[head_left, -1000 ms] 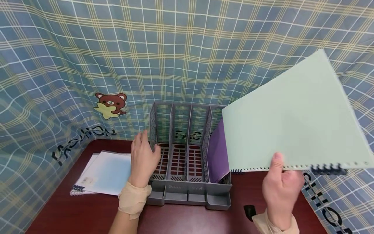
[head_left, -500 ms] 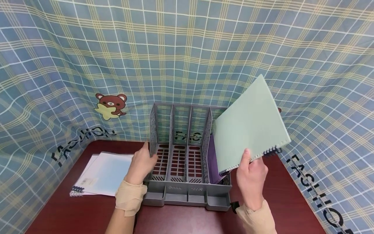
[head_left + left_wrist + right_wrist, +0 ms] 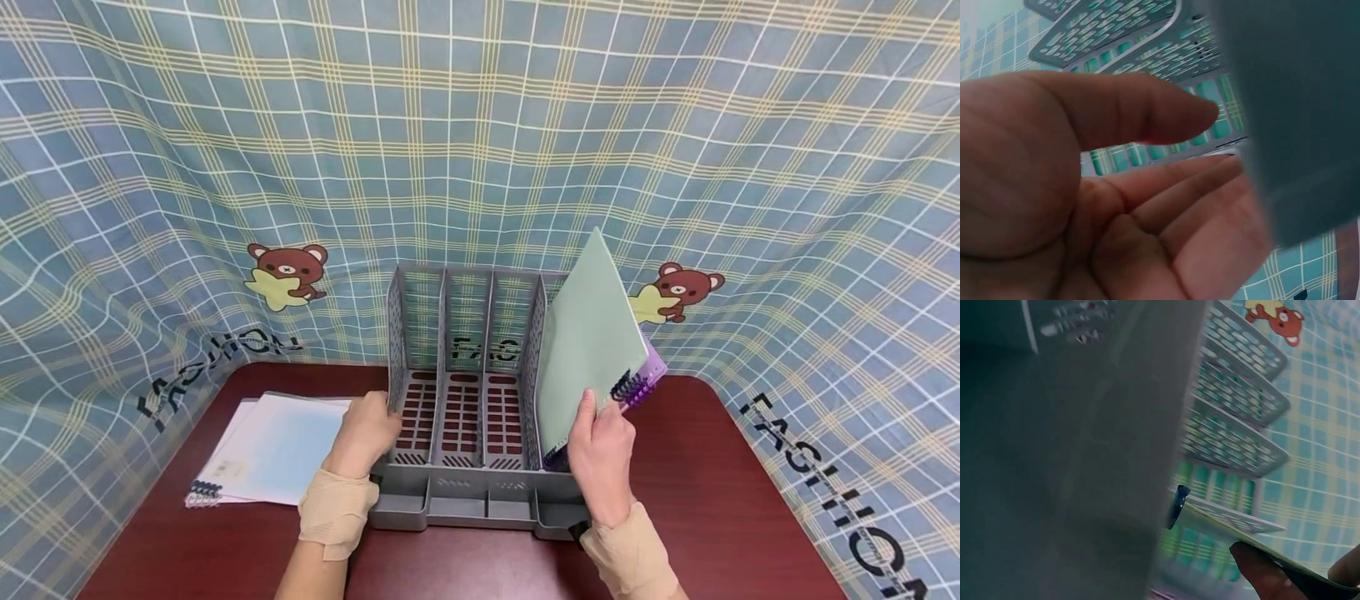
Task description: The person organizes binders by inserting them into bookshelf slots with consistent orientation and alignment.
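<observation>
A grey desktop file organizer (image 3: 480,482) with upright perforated dividers stands mid-table. My right hand (image 3: 602,450) grips a pale green spiral notebook (image 3: 588,342) by its bound edge, thumb on the near cover. This notebook stands tilted in the rightmost compartment, its upper bound corner leaning outward. Behind it a purple spiral notebook (image 3: 654,364) shows only at the edge; whether my right fingers touch it is hidden. My left hand (image 3: 365,435) holds the organizer's left side wall; in the left wrist view its thumb (image 3: 1166,112) stands apart from the fingers, whose tips are partly hidden.
Two white-and-blue spiral notebooks (image 3: 273,450) lie overlapped on the dark red table (image 3: 720,500) at left. Plaid cloth (image 3: 480,167) hangs behind and on both sides. Small open trays (image 3: 457,504) line the organizer's front.
My right hand has moved left, bringing the green notebook from the right into the rightmost compartment. The purple notebook's bound corner now shows behind it. My left hand has lowered onto the organizer's left wall.
</observation>
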